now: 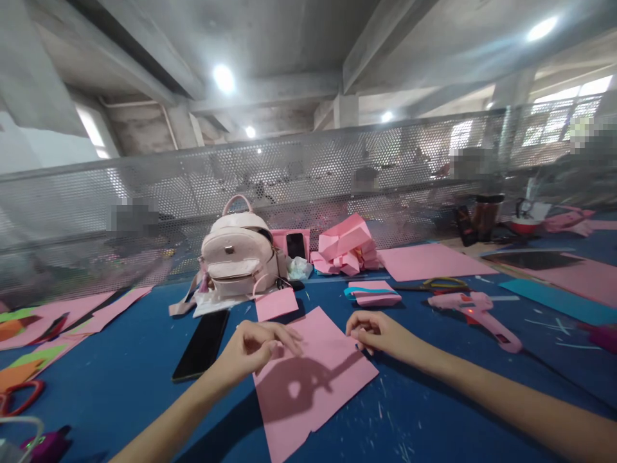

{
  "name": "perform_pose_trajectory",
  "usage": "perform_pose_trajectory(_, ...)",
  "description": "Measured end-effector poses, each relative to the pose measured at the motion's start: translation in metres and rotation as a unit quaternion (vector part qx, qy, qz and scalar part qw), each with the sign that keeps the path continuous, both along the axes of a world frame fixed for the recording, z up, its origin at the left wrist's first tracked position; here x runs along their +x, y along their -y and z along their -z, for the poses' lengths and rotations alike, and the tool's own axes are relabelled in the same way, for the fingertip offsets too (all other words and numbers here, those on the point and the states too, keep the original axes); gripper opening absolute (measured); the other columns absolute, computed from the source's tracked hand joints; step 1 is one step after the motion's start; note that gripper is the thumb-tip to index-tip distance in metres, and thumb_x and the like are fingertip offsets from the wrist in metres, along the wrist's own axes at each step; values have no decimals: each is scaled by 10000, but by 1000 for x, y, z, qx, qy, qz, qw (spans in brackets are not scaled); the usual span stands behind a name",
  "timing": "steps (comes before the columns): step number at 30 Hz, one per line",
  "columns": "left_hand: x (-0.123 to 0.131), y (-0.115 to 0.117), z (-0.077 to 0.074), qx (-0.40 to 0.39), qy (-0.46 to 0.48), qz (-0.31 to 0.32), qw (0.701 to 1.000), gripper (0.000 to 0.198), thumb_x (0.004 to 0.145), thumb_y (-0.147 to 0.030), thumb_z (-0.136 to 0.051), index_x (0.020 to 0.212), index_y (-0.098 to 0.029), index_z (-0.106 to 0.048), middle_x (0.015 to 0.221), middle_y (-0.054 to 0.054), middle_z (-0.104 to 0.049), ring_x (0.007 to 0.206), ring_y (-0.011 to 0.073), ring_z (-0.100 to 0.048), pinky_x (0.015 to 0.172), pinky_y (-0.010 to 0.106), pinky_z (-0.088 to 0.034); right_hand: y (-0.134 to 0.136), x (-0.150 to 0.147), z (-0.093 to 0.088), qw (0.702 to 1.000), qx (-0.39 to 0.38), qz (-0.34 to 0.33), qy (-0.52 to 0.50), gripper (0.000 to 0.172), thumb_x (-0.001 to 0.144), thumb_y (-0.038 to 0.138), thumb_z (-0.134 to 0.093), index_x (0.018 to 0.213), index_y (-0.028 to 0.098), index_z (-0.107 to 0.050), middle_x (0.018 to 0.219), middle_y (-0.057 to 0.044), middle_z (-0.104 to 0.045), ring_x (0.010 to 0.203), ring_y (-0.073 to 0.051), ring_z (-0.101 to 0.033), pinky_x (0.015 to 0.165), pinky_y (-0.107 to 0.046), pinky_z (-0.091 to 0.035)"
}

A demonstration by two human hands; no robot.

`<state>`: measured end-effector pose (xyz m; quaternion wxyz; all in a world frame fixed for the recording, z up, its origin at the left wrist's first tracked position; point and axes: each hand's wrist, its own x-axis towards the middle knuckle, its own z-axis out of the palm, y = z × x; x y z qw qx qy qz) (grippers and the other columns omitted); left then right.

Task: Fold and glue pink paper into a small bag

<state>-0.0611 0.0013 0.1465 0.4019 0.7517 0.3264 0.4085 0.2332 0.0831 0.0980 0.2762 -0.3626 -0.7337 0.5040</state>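
A large pink paper sheet [313, 386] lies on the blue table [120, 379] in front of me. My left hand [255, 347] hovers over its upper left part, fingers curled in a pinch that touches the paper. My right hand [373, 331] rests at the sheet's right edge, fingers curled and pinching the edge. A smaller pink paper piece [276, 303] lies just beyond the sheet.
A black phone [201, 344] lies left of my left hand. A pink backpack [238, 254], folded pink paper shapes [344, 247], a pink glue gun [475, 310], yellow-handled scissors [441, 283] and red scissors [19, 395] sit around. A perforated metal screen [144, 193] backs the table.
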Motion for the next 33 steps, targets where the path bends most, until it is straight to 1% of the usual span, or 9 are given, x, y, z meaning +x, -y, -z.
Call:
perform_pose_trajectory(2,6,1,2,-6,-19,0,1000,628,926,-569,-524,442,-170,-484,679,84,-661,791,214,-656,762,330,-489,1,-2,-1,1000,-6,-8,-4,280,777,434,-669,834,163,-622,638,18,-603,532,-114,-539,532,-235,-389)
perform_pose_trajectory(5,11,0,8,-19,-53,-12,998,540,947,-480,-544,519,-152,-563,633,36,-596,633,137,-572,654,262,-430,3,-4,-5,999,-23,-24,-15,300,782,454,-690,839,163,-637,691,4,-618,587,-117,-559,543,-230,-393)
perform_pose_trajectory(12,24,-2,16,-90,-90,9,992,337,966,-347,-506,743,-143,-656,707,26,-629,665,127,-573,666,244,-443,9,-6,-12,993,-71,-92,-33,393,719,403,-790,1022,175,-688,985,-60,-697,934,-194,-653,832,-304,-495)
perform_pose_trajectory(17,29,-5,27,-113,-90,11,989,151,929,-266,-541,981,-173,-647,804,15,-641,674,123,-597,667,250,-459,5,-11,-7,993,-45,-108,-20,253,833,419,-710,871,169,-716,805,-24,-671,766,-162,-612,769,-293,-470)
perform_pose_trajectory(20,30,-8,36,-112,-93,5,989,187,925,-234,-529,1103,-193,-569,718,-31,-589,664,129,-581,687,266,-434,4,-16,-7,993,-21,-118,-18,268,837,439,-712,815,173,-700,846,-17,-636,775,-157,-578,774,-285,-453)
perform_pose_trajectory(22,32,-10,39,-104,-105,-10,989,170,926,-211,-508,1094,-200,-534,670,-57,-538,642,126,-534,669,260,-397,4,-20,-7,992,-20,-126,-19,296,853,461,-689,805,170,-676,871,-23,-631,797,-162,-581,780,-286,-455)
perform_pose_trajectory(26,36,-11,43,-71,-129,-32,989,128,946,-172,-438,1054,-212,-493,700,-63,-458,646,126,-425,621,244,-325,6,-32,-2,988,-48,-146,-18,302,884,460,-642,862,160,-646,782,-14,-623,702,-149,-585,689,-275,-474)
perform_pose_trajectory(30,39,-13,53,-56,-105,-35,992,125,991,-172,-360,1077,-224,-434,776,-49,-469,681,131,-423,656,253,-340,6,-44,9,984,-75,-157,-35,249,879,385,-648,1011,181,-593,804,15,-584,662,-128,-590,656,-271,-505)
perform_pose_trajectory(33,39,-13,64,-59,-87,-45,993,115,1004,-172,-343,1085,-230,-401,795,-40,-485,688,136,-437,662,256,-351,8,-48,16,976,-119,-170,-68,309,878,358,-654,1097,211,-493,763,61,-519,582,-103,-561,611,-264,-509)
